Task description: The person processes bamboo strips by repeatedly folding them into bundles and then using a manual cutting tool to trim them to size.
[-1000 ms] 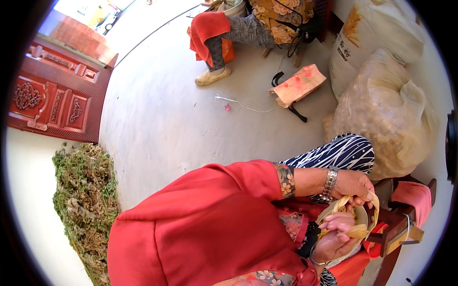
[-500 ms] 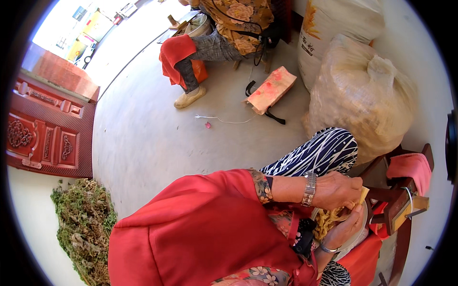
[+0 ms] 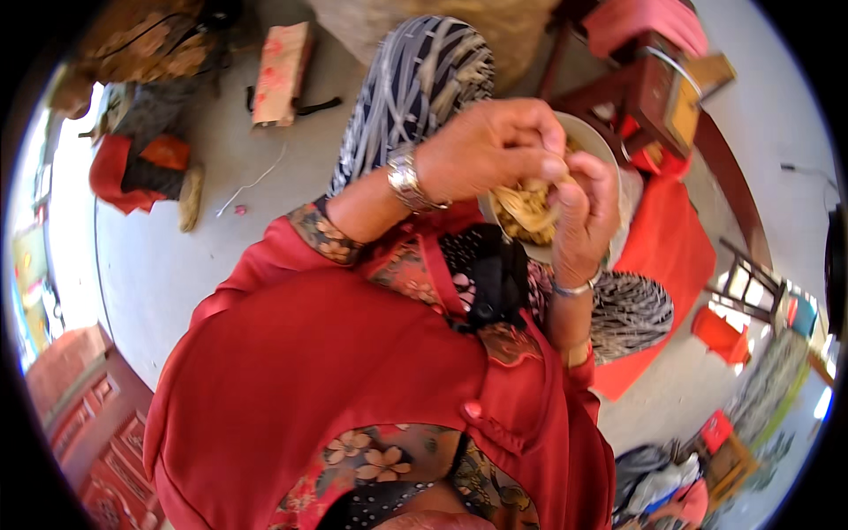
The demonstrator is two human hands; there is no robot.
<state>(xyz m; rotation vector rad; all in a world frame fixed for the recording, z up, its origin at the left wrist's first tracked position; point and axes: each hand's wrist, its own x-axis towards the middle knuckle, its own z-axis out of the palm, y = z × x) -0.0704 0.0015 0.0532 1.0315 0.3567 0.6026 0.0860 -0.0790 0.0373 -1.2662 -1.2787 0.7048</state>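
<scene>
My left hand (image 3: 490, 150), with a metal watch at the wrist, is closed in a pinch over a whitish bowl (image 3: 599, 132). Facing it, my right hand (image 3: 587, 212) has its fingers curled and its thumb bent inward, with a bracelet below. Both sets of fingertips nearly meet; what they pinch is too small and blurred to make out. Pale yellow strips (image 3: 527, 210) lie just under the fingers, over darker yellowish pieces in the bowl. The bowl rests at my lap, between my knees in patterned trousers.
Beyond the bowl stands a dark wooden frame (image 3: 640, 97) with a pink cloth (image 3: 649, 25) on it. A red cloth (image 3: 667, 256) spreads beside my right knee. Another person's shoe (image 3: 191, 201) and a pinkish bag (image 3: 281, 75) are at upper left. A bulging sack (image 3: 521, 44) stands behind my left knee.
My head has turned, so the view has swung, bringing the bowl toward the middle. The flat yellow piece held between my hands earlier no longer shows clearly; my fingers have shifted into a pinch.
</scene>
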